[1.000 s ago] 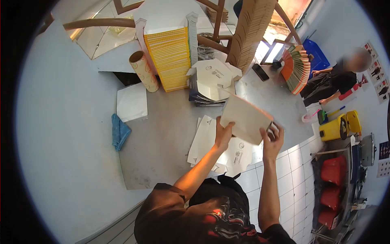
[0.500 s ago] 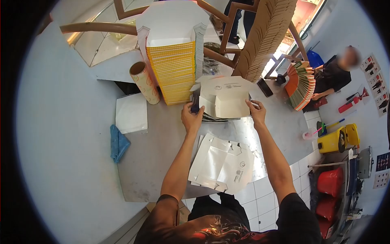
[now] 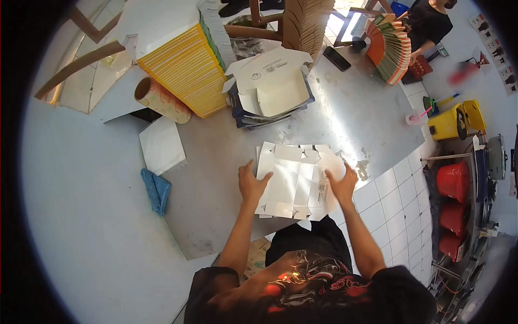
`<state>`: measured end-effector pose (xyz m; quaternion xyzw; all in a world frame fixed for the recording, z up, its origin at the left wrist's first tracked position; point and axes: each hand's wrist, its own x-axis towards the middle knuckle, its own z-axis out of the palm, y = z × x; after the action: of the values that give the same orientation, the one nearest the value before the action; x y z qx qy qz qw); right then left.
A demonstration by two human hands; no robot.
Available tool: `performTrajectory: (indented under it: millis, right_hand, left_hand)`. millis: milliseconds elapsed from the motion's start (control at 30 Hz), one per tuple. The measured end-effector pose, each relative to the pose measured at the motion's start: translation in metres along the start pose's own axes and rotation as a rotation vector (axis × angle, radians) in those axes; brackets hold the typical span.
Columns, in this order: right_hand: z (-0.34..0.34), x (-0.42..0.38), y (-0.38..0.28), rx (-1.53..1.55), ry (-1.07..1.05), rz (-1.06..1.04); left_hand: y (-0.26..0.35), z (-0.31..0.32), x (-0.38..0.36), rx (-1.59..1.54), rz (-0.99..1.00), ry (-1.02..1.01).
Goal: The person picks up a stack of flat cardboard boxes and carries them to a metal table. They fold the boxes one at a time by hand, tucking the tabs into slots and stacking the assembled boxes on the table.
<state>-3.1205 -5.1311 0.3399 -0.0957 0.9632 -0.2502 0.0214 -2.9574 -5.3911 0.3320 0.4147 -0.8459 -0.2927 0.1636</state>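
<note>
White flat carton blanks (image 3: 288, 178) with crease lines, cut tabs and small print lie stacked at the table's front edge. At their left side is my left hand (image 3: 252, 184), thumb and fingers apart, the thumb over the edge. My right hand (image 3: 343, 184) is at the right side, likewise spread, its thumb over the top blank. Neither hand visibly grips anything. Beyond them stands a stack of partly folded boxes (image 3: 283, 100), white inside and dark blue outside, the top one with its lid flap up.
A tall stack of yellow-striped cartons (image 3: 186, 67), a patterned roll (image 3: 162, 100), white sheets (image 3: 162, 146) and a blue cloth (image 3: 156, 191) are to the left. Further right are a phone (image 3: 337, 58) and fanned orange-green cartons (image 3: 389, 48), near another person (image 3: 429, 24).
Both hands have let go of the folded box, which now rests on the stack, and have come back to the flat blanks. My view has turned and shifted.
</note>
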Motion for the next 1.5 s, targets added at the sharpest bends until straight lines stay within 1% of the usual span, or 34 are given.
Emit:
performTrajectory:
  millis: [67,100,167,200,267,300,367,433,500,533,600,633,667,700,733,767,800,867,900,933,967,1000,1033,1067,1133,1167,1233,1267,1300,1333,1367,1400,1467,1500]
  right_hand:
    - [-0.002,-0.045,0.018,-0.093,-0.138,0.228]
    - [-0.003,-0.058,0.019,-0.092,-0.14,0.239]
    - [-0.005,-0.081,0.015,-0.124,-0.201,0.245]
    - [-0.003,-0.085,0.015,-0.123,-0.195,0.258]
    - [0.001,-0.09,0.013,0.048,-0.211,0.289]
    - [0.0,-0.09,0.009,0.08,-0.199,0.314]
    - [-0.003,-0.089,0.01,0.137,-0.13,0.341]
    - [-0.009,-0.084,0.002,0.199,-0.057,0.362]
    - [-0.017,-0.083,-0.003,0.117,-0.021,0.435]
    - [-0.016,-0.088,0.003,0.126,-0.017,0.451]
    - [-0.016,-0.077,0.009,0.241,0.063,0.352]
    - [-0.022,-0.075,0.009,0.384,0.035,0.355]
    - [-0.027,-0.072,0.007,0.386,0.039,0.352]
    - [-0.03,-0.07,0.007,0.359,0.059,0.285]
    - [-0.033,-0.069,0.007,0.332,0.08,0.217]
    - [-0.032,-0.067,0.007,0.334,0.085,0.21]
    - [-0.03,-0.065,0.008,0.36,0.102,0.162]
    - [-0.027,-0.065,0.012,0.384,0.118,0.11]
    - [-0.028,-0.064,0.012,0.346,0.161,0.02]
    - [-0.029,-0.063,0.012,0.308,0.202,-0.07]
    - [-0.031,-0.06,0.012,0.309,0.202,-0.076]
    - [-0.036,-0.056,0.009,0.137,0.343,-0.234]
    - [-0.04,-0.054,0.005,-0.036,0.483,-0.391]
    - [-0.042,-0.054,0.004,-0.031,0.484,-0.397]
    - [-0.048,-0.051,0.003,0.622,-0.165,0.064]
    - [-0.052,-0.05,0.003,0.626,-0.168,0.061]
    - [-0.065,-0.043,0.001,0.821,-0.256,-0.047]
    - [-0.067,-0.033,0.005,0.825,-0.26,-0.051]
    - [-0.07,-0.02,0.012,0.771,-0.369,-0.093]
    - [-0.078,-0.01,0.008,0.718,-0.474,-0.137]
    - [-0.09,-0.002,0.005,0.726,-0.544,-0.031]
    - [-0.104,0.007,0.002,0.737,-0.542,-0.046]
    - [-0.133,0.019,0.009,0.898,-0.658,-0.017]
    - [-0.149,0.023,0.012,0.973,-0.641,-0.035]
  left_hand:
    - [-0.005,0.005,-0.023,0.014,-0.065,-0.146]
    - [-0.005,0.005,-0.029,0.019,-0.061,-0.155]
    - [-0.003,0.007,-0.037,-0.02,-0.047,-0.071]
    - [-0.002,0.011,-0.039,-0.02,-0.037,-0.081]
    - [-0.006,0.019,-0.04,-0.144,0.039,0.036]
    - [-0.007,0.022,-0.041,-0.146,0.05,0.03]
    - [-0.01,0.026,-0.044,-0.175,0.185,0.061]
    - [0.001,0.021,-0.046,-0.167,0.189,0.039]
    - [0.012,0.019,-0.05,-0.152,0.19,0.009]
    - [0.018,0.019,-0.054,-0.161,0.187,0.05]
    - [0.022,0.021,-0.052,-0.179,0.188,0.105]
    - [0.019,0.023,-0.053,-0.203,0.175,0.111]
    - [0.017,0.024,-0.054,-0.227,0.158,0.116]
    - [0.014,0.026,-0.055,-0.229,0.159,0.118]
    - [0.011,0.027,-0.055,-0.209,0.198,0.137]
    - [0.009,0.029,-0.053,-0.19,0.238,0.159]
    - [0.011,0.028,-0.052,-0.195,0.24,0.167]
    - [0.013,0.025,-0.052,0.076,0.461,0.394]
    - [0.009,0.027,-0.052,0.073,0.459,0.401]
    - [0.003,0.03,-0.051,0.066,0.398,0.341]
    - [-0.001,0.033,-0.052,0.059,0.336,0.28]
    - [0.006,0.031,-0.053,0.059,0.332,0.286]
    - [0.015,0.028,-0.053,-0.07,0.183,0.212]
    - [0.021,0.024,-0.052,-0.198,0.036,0.138]
    - [0.014,0.03,-0.049,-0.245,0.078,0.161]
    - [0.011,0.032,-0.049,-0.291,0.119,0.173]
    - [0.017,0.025,-0.051,-0.343,0.135,0.145]
    - [0.02,0.022,-0.051,-0.395,0.153,0.11]
    - [0.018,0.019,-0.053,-0.387,0.15,0.112]
    - [0.015,0.017,-0.051,-0.402,0.026,-0.042]
    - [0.014,0.016,-0.048,-0.417,-0.093,-0.189]
    - [0.014,0.017,-0.045,-0.413,-0.084,-0.174]
    - [0.012,0.021,-0.044,-0.768,-0.366,-0.238]
    - [0.012,0.019,-0.042,-0.802,-0.428,-0.276]
